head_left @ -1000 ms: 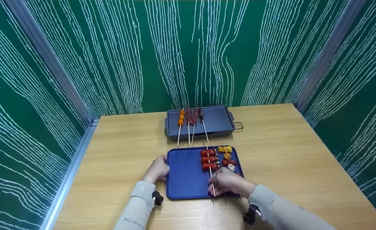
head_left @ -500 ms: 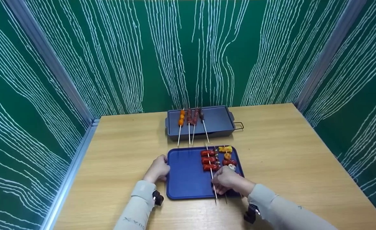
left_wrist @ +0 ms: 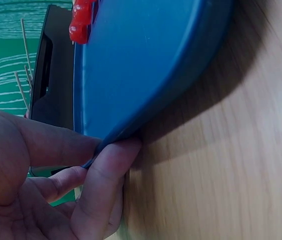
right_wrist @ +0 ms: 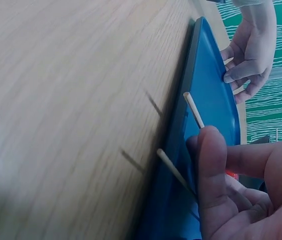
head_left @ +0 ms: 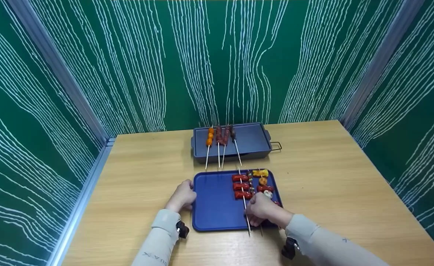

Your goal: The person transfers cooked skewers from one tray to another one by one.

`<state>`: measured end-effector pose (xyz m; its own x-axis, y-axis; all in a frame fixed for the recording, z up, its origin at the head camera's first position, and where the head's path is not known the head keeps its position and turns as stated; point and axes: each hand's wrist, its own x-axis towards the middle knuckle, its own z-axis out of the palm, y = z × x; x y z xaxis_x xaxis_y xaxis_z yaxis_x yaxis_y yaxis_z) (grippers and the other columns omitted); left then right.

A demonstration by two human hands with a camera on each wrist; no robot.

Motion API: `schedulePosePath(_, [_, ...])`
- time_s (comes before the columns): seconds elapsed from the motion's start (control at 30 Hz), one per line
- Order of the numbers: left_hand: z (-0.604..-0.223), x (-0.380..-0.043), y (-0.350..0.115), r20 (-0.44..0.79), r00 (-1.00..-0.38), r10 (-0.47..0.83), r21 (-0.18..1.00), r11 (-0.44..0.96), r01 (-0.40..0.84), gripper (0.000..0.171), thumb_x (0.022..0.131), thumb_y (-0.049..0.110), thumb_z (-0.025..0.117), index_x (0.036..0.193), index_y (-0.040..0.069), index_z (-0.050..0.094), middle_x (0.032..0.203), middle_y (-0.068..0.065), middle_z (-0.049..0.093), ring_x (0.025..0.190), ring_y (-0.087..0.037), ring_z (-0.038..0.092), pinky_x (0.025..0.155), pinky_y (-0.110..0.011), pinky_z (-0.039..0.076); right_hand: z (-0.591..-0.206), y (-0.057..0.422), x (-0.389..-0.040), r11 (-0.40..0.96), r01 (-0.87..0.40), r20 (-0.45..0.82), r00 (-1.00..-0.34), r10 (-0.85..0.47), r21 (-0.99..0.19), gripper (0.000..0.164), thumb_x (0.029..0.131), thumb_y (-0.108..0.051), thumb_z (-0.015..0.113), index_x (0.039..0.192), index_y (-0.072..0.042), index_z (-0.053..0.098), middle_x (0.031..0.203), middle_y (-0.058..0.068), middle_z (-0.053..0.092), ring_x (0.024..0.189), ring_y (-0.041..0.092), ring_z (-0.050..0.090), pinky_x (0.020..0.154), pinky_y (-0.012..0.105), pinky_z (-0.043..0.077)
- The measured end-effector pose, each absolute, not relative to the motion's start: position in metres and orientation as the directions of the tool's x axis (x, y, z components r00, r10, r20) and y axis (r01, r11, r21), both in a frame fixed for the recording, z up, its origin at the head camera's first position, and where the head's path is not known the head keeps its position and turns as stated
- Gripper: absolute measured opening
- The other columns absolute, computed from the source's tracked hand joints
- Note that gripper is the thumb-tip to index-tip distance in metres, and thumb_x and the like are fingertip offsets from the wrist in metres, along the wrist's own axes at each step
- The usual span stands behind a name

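A blue tray [head_left: 217,199] lies on the table, its left rim pinched between the thumb and fingers of my left hand [head_left: 182,195], which the left wrist view shows closely [left_wrist: 96,180]. On the tray's right half lies a skewer of red sausages [head_left: 241,186]. My right hand [head_left: 263,208] pinches the lower part of this sausage skewer's stick; the exact contact is partly hidden behind the fingers. Beside it are a thin skewer of small pieces [head_left: 251,183] and a mixed skewer with yellow, orange, red and white pieces [head_left: 263,181], both partly covered by my right hand.
Behind the tray stands a dark grill pan [head_left: 252,136] with a wire handle [head_left: 276,146] on its right. Across its left side lie an orange-ball skewer [head_left: 210,136], two reddish meat skewers [head_left: 223,135] and a dark skewer [head_left: 233,133]. Green patterned walls [head_left: 187,62] enclose the table.
The sausage skewer's stick end has come down and toward the tray's near rim, meeting its shadow. My right hand has shifted slightly right. My left hand stays on the tray.
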<state>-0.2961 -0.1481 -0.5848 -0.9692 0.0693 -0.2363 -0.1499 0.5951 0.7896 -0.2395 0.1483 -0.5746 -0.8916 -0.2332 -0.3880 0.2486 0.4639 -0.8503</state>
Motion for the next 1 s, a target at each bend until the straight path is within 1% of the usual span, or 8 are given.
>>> schedulePosePath(0.23, [-0.585, -0.296, -0.148, -0.24, -0.968, 0.067, 0.795, 0.586, -0.156, 0.027, 0.087, -0.006, 0.046, 0.111, -0.001, 0.057, 0.105, -0.018, 0.06, 0.081, -0.033, 0.069, 0.047, -0.036, 0.063, -0.568, 0.151, -0.245, 0.46, 0.252, -0.386, -0.896, -0.222, -0.851, 0.015, 0.094, 0.007, 0.064, 0.084, 0.006, 0.075, 0.065, 0.008, 0.069, 0.049, 0.013, 0.063, 0.047, 0.025, 0.061])
schedulePosePath(0.43, [-0.585, -0.296, -0.148, -0.237, -0.969, 0.068, 0.798, 0.583, -0.154, 0.025, 0.087, -0.007, 0.046, 0.109, -0.001, 0.057, 0.102, -0.017, 0.059, 0.081, -0.033, 0.068, 0.047, -0.037, 0.063, -0.557, 0.155, -0.257, 0.454, 0.281, -0.395, -0.901, -0.177, -0.845, 0.013, 0.097, 0.003, 0.068, 0.087, 0.004, 0.075, 0.069, 0.011, 0.072, 0.052, 0.015, 0.065, 0.049, 0.027, 0.062])
schedulePosePath(0.57, [-0.585, -0.296, -0.148, -0.244, -0.968, 0.06, 0.794, 0.585, -0.164, 0.025, 0.088, -0.006, 0.046, 0.109, -0.001, 0.058, 0.105, -0.019, 0.061, 0.08, -0.032, 0.068, 0.047, -0.036, 0.063, -0.549, 0.158, -0.264, 0.458, 0.264, -0.375, -0.911, -0.169, -0.849, 0.012, 0.098, 0.002, 0.067, 0.09, 0.006, 0.076, 0.069, 0.01, 0.072, 0.053, 0.015, 0.065, 0.049, 0.026, 0.062])
schedulePosePath(0.67, [-0.585, -0.296, -0.148, -0.246, -0.968, 0.055, 0.788, 0.593, -0.167, 0.025, 0.089, -0.006, 0.046, 0.11, 0.0, 0.058, 0.108, -0.02, 0.063, 0.079, -0.032, 0.069, 0.048, -0.035, 0.063, -0.543, 0.161, -0.269, 0.471, 0.244, -0.355, -0.921, -0.162, -0.848, 0.011, 0.099, 0.001, 0.067, 0.094, 0.006, 0.077, 0.071, 0.009, 0.072, 0.055, 0.015, 0.065, 0.049, 0.026, 0.061])
schedulePosePath(0.8, [-0.585, -0.296, -0.148, -0.245, -0.968, 0.053, 0.786, 0.595, -0.167, 0.027, 0.089, -0.006, 0.046, 0.113, -0.001, 0.059, 0.112, -0.021, 0.063, 0.081, -0.032, 0.068, 0.048, -0.035, 0.063, -0.534, 0.163, -0.277, 0.455, 0.244, -0.343, -0.928, -0.147, -0.856, 0.01, 0.098, 0.001, 0.067, 0.096, 0.005, 0.076, 0.073, 0.008, 0.07, 0.056, 0.014, 0.064, 0.048, 0.024, 0.058])
schedulePosePath(0.9, [-0.584, -0.296, -0.148, -0.244, -0.968, 0.052, 0.781, 0.603, -0.165, 0.029, 0.088, -0.006, 0.046, 0.114, -0.001, 0.059, 0.111, -0.022, 0.063, 0.078, -0.031, 0.069, 0.047, -0.034, 0.063, -0.526, 0.164, -0.283, 0.417, 0.257, -0.345, -0.926, -0.151, -0.872, 0.009, 0.096, 0.004, 0.065, 0.097, 0.006, 0.073, 0.073, 0.007, 0.068, 0.056, 0.013, 0.062, 0.047, 0.022, 0.055])
schedulePosePath(1.0, [-0.584, -0.297, -0.149, -0.237, -0.97, 0.049, 0.775, 0.612, -0.158, 0.03, 0.087, -0.006, 0.046, 0.114, -0.002, 0.06, 0.109, -0.022, 0.064, 0.071, -0.03, 0.068, 0.045, -0.032, 0.061, -0.518, 0.164, -0.29, 0.392, 0.255, -0.339, -0.927, -0.161, -0.884, 0.013, 0.096, 0.004, 0.062, 0.104, 0.01, 0.071, 0.071, 0.006, 0.068, 0.055, 0.011, 0.062, 0.047, 0.02, 0.053])
